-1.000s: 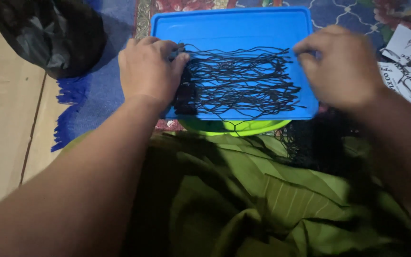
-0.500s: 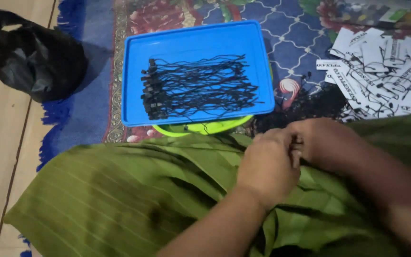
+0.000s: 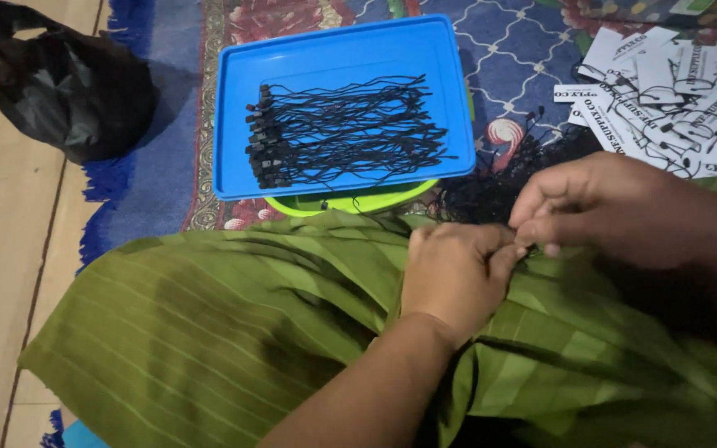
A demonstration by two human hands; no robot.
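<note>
Pinching something tiny and dark between both sets of fingertips, left hand [image 3: 456,278] curled tight, right hand [image 3: 616,211] narrowed to meet it, over the green striped cloth [image 3: 234,332]. Can't tell exactly what's held, probably a black string. Just past the fingers, a loose heap of black strings [image 3: 491,187]; further out, blue tray [image 3: 242,178] with strings laid in rows [image 3: 342,133]. White printed tags [image 3: 674,99] beyond the right fingers, black bag [image 3: 60,83] way off left.

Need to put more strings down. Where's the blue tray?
Blue tray lies upper left in the head view, beyond the green cloth, right of the black bag.
</note>
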